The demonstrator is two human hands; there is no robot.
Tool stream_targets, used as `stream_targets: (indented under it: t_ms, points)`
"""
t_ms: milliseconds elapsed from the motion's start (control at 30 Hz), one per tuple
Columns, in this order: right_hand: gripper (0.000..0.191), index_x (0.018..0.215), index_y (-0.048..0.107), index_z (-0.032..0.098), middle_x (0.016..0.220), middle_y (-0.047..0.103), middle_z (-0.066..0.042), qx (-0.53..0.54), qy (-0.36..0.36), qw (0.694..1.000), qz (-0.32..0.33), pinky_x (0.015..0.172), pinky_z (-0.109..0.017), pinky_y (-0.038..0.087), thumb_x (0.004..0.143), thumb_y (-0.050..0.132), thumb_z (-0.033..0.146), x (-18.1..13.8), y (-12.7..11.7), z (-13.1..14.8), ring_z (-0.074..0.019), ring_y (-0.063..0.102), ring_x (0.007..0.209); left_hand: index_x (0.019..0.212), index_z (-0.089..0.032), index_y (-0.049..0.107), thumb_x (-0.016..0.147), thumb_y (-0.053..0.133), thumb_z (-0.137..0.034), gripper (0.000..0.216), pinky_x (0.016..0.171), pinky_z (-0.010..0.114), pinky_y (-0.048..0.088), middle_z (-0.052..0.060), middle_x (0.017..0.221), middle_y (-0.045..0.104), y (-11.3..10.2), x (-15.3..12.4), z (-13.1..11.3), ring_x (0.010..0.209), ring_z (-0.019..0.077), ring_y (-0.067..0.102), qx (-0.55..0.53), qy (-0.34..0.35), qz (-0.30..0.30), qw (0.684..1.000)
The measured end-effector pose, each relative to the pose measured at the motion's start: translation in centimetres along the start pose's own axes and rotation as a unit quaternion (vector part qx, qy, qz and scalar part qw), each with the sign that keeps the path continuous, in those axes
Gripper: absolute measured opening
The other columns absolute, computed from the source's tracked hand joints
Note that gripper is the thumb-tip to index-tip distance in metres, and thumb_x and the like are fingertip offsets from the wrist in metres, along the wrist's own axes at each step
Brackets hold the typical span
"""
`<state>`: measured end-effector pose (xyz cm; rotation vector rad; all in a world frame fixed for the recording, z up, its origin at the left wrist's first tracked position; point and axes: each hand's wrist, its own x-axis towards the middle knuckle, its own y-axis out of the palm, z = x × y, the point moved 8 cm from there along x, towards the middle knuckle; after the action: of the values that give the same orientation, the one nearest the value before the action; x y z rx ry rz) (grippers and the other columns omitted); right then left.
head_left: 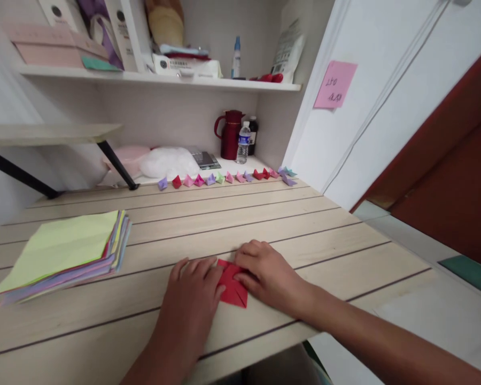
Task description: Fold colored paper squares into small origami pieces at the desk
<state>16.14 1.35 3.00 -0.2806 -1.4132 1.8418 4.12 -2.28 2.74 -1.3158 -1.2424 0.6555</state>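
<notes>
Red paper (234, 293) part-folded — lower centre
Your left hand (194, 286) and right hand (268, 271), half-curled, press it; shapes (229, 177) upper centre folded — sheets (70, 239) at left unfolded.

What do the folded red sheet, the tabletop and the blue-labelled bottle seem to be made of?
Folded red sheet: likely matte paper, with crisp creases and little shine.
Tabletop: pale wood or wood-look laminate; faint grain shows between dark lines.
Blue-labelled bottle: probably clear, glossy plastic, being see-through with bright highlights.
</notes>
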Motion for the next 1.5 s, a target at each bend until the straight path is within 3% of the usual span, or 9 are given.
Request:
stream_targets:
  t_ms: [233, 533, 700, 900, 1067, 1200, 1300, 1433, 1500]
  points:
    - [0.009, 0.079, 0.063, 0.019, 0.080, 0.063, -0.001, 0.054, 0.011, 0.998, 0.009, 0.075, -0.028, 0.044, 0.088, 0.066, 0.017, 6.7, -0.8, -4.6, -0.0169, 0.058, 0.081, 0.110, -0.025, 0.068, 0.084, 0.062, -0.019, 0.027, 0.096, 0.050, 0.049, 0.007, 0.128, 0.067, 0.7, 6.8, 5.4, 0.119, 0.0258, 0.061, -0.046, -0.039, 0.002, 0.998]
    - [0.007, 0.090, 0.059, 0.021, 0.094, 0.063, -0.003, 0.058, 0.053, 0.997, -0.017, 0.081, -0.037, 0.040, 0.089, 0.066, 0.023, 6.4, 0.9, -5.9, -0.0214, 0.056, 0.091, 0.140, -0.018, 0.045, 0.080, 0.062, -0.017, 0.063, 0.101, 0.053, 0.048, 0.015, 0.136, 0.061, 2.4, 5.3, 6.7, 0.123, 0.0284, 0.058, -0.082, -0.033, -0.021, 0.996]
    - [0.015, 0.100, 0.060, 0.022, 0.102, 0.061, -0.006, 0.051, 0.056, 0.997, -0.022, 0.084, -0.039, 0.042, 0.087, 0.067, 0.024, 6.5, 1.1, -6.1, -0.0239, 0.056, 0.097, 0.151, -0.027, 0.027, 0.085, 0.056, -0.018, 0.072, 0.101, 0.050, 0.050, 0.013, 0.147, 0.050, 1.8, 4.7, 5.9, 0.129, 0.0269, 0.054, -0.036, 0.023, -0.065, 0.997]
    - [0.049, 0.130, 0.052, 0.028, 0.118, 0.059, -0.008, 0.107, 0.055, 0.992, -0.030, 0.094, -0.043, 0.044, 0.085, 0.070, 0.022, 6.2, 0.9, -6.3, -0.0250, 0.057, 0.108, 0.120, -0.032, 0.064, 0.088, 0.054, -0.024, 0.035, 0.092, 0.048, 0.054, 0.005, 0.152, 0.047, 1.4, 5.0, 4.9, 0.125, 0.0297, 0.058, 0.080, 0.104, -0.049, 0.990]
    - [0.046, 0.124, 0.060, 0.029, 0.124, 0.054, -0.008, 0.150, 0.045, 0.987, -0.045, 0.098, -0.041, 0.047, 0.082, 0.071, 0.015, 5.8, 0.3, -7.1, -0.0236, 0.056, 0.113, 0.125, -0.038, 0.062, 0.089, 0.057, -0.030, 0.038, 0.094, 0.045, 0.050, 0.000, 0.148, 0.053, 2.1, 4.8, 4.9, 0.121, 0.0281, 0.060, 0.139, 0.159, -0.056, 0.976]
    - [0.037, 0.116, 0.066, 0.028, 0.130, 0.053, -0.009, 0.114, 0.059, 0.988, -0.088, 0.101, -0.046, 0.045, 0.085, 0.061, 0.007, 5.1, -1.5, -7.9, -0.0258, 0.054, 0.120, 0.125, -0.031, 0.064, 0.088, 0.055, -0.025, 0.039, 0.086, 0.041, 0.051, 0.004, 0.135, 0.065, 2.0, 4.8, 4.3, 0.109, 0.0258, 0.067, 0.135, 0.163, -0.064, 0.975]
    - [0.036, 0.122, 0.063, 0.026, 0.132, 0.057, -0.010, 0.079, -0.015, 0.989, -0.123, 0.106, -0.049, 0.041, 0.092, 0.052, 0.011, 5.0, -3.2, -6.2, -0.0263, 0.050, 0.127, 0.123, -0.029, 0.066, 0.087, 0.054, -0.021, 0.038, 0.086, 0.041, 0.052, 0.003, 0.131, 0.067, 1.9, 4.9, 4.0, 0.110, 0.0261, 0.067, 0.133, 0.166, -0.056, 0.975]
    - [0.029, 0.124, 0.063, 0.024, 0.123, 0.066, -0.008, 0.092, -0.123, 0.988, 0.018, 0.111, -0.043, 0.037, 0.094, 0.061, 0.025, 5.1, -1.7, -3.6, -0.0246, 0.050, 0.130, 0.128, -0.034, 0.063, 0.090, 0.058, -0.033, 0.038, 0.092, 0.039, 0.050, 0.001, 0.131, 0.067, 2.4, 5.0, 4.7, 0.116, 0.0252, 0.063, 0.086, 0.141, -0.009, 0.986]
    - [0.045, 0.130, 0.059, 0.024, 0.129, 0.063, -0.010, 0.117, -0.126, 0.982, 0.079, 0.111, -0.040, 0.037, 0.088, 0.072, 0.034, 4.9, -0.8, -3.8, -0.0247, 0.050, 0.130, 0.129, -0.034, 0.062, 0.089, 0.060, -0.045, 0.042, 0.096, 0.040, 0.049, 0.001, 0.133, 0.066, 2.5, 5.0, 4.9, 0.119, 0.0262, 0.061, 0.056, 0.135, 0.012, 0.989]
